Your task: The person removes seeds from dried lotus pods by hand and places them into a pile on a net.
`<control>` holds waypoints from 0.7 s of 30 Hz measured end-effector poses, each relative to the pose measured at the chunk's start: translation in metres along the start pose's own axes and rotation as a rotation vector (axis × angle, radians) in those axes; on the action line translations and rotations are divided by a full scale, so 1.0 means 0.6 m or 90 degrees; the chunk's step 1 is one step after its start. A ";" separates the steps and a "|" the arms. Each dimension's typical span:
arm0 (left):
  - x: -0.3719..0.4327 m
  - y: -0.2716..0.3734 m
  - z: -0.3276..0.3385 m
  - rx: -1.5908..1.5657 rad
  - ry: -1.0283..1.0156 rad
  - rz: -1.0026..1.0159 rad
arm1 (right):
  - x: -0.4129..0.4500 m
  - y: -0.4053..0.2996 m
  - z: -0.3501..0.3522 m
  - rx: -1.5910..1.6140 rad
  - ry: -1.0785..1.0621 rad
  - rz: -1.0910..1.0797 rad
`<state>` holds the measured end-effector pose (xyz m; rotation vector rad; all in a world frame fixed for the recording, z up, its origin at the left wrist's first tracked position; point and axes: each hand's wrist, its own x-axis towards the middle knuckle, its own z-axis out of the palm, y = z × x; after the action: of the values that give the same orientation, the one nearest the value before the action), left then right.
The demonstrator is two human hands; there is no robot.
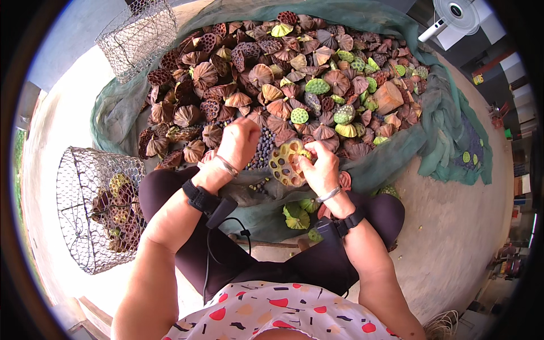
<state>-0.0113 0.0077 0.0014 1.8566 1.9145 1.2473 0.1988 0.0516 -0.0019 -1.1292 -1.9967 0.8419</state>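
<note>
My right hand point(321, 166) grips a yellowish-brown lotus seed pod point(282, 163) by its right side, between thumb and fingers. The pod's flat face, with many large holes, is turned up towards me. To the left, my left hand point(240, 142) is raised with its fingers curled under and pointing away. Its palm is hidden, so I cannot tell whether anything is in it. Between the two hands, dark loose lotus seeds point(264, 146) lie heaped on green netting. Just beyond them spreads a large pile of dried brown lotus pods point(261, 75), with some green ones among them.
Green mesh netting point(378, 165) surrounds the pile. A wire-mesh basket point(76, 212) holding pods stands at left; another wire basket point(136, 46) is farther back. Green pods point(297, 216) lie between my knees. A wood block point(389, 97) sits among the pods. A fan point(457, 12) is at upper right.
</note>
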 end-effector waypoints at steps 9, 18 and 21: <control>-0.013 0.031 0.011 -0.266 -0.256 -0.274 | 0.005 0.047 0.014 0.192 0.017 0.107; -0.016 0.022 0.023 -0.376 -0.261 -0.340 | 0.006 0.023 0.012 0.238 -0.027 0.089; -0.024 0.019 0.026 -0.404 -0.285 -0.299 | 0.013 0.000 -0.005 0.177 -0.122 0.020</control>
<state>0.0098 -0.0004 -0.0065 1.1491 1.3773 1.0069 0.1979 0.0590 0.0018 -0.9506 -1.9404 1.2421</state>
